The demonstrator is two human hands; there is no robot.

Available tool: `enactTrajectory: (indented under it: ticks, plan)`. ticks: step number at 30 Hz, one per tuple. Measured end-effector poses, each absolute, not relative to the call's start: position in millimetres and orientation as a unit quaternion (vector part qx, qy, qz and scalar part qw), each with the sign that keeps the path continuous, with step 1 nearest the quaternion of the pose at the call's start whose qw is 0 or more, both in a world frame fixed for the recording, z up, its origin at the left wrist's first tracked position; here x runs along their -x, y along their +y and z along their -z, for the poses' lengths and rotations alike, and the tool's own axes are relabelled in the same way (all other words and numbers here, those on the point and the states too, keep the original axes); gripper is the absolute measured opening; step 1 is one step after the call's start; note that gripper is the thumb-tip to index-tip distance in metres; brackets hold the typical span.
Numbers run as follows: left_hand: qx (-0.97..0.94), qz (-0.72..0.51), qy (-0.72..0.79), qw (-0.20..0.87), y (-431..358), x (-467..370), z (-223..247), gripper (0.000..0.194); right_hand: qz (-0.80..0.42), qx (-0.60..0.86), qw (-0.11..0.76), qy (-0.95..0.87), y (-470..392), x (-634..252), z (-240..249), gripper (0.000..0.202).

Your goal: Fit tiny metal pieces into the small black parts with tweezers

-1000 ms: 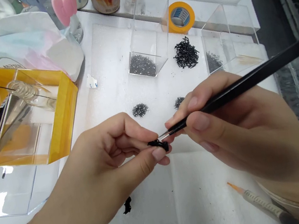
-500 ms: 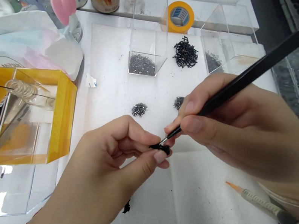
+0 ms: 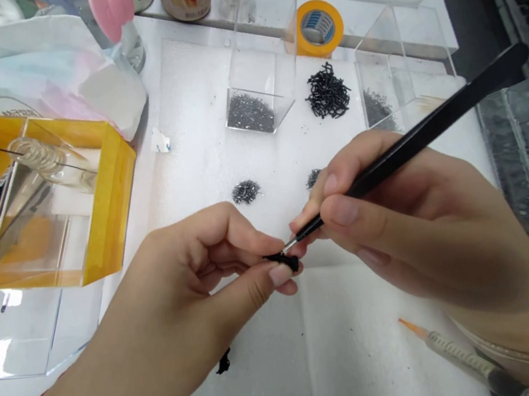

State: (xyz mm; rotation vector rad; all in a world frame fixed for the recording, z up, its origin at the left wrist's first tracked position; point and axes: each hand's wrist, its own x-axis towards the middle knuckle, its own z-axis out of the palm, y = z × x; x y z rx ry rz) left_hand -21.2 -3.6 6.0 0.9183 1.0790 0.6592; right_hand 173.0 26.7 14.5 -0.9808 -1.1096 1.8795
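Between the thumb and fingers of my left hand (image 3: 210, 268) is a small black piece (image 3: 286, 260), its kind too small to make out. My right hand (image 3: 400, 222) grips black tweezers (image 3: 401, 138) like a pen, with the bare metal tip touching the black piece. Just beyond my fingers lie two small heaps of tiny dark bits, a left heap (image 3: 246, 192) and a right heap (image 3: 313, 178) partly covered by my right hand. Another black scrap (image 3: 223, 361) rests on the white foam sheet (image 3: 266, 387) below my left wrist.
Farther back are a clear tray (image 3: 250, 114) of dark bits, a pile of short black pieces (image 3: 328, 91), a second clear tray (image 3: 378, 108) and an orange tape roll (image 3: 320, 28). A yellow-edged clear box (image 3: 115, 189) stands left. An orange-tipped pen (image 3: 453, 352) lies lower right.
My right hand and the tweezers have tilted slightly, and the tweezers' far end now shows in view. The black piece has turned a little in my left fingers.
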Motion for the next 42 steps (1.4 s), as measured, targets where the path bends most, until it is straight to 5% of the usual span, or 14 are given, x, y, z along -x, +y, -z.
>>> enactTrajectory:
  ticks: [20,38,42]
  plan:
    - [-0.46,-0.255,0.493,0.693,-7.4,22.7,-6.1,0.013,-0.597,0.434,0.359,-0.572,22.5,-173.8,-17.2,0.02]
    - [-0.452,-0.251,0.492,0.701,-6.9,24.0,-9.7,0.01,-0.72,0.388,0.336,-0.468,24.0,-174.9,-10.3,0.01]
    - [-0.521,-0.289,0.533,0.601,-9.7,39.4,-19.3,0.008,-0.69,0.402,0.371,-0.474,26.2,-174.4,-9.8,0.008]
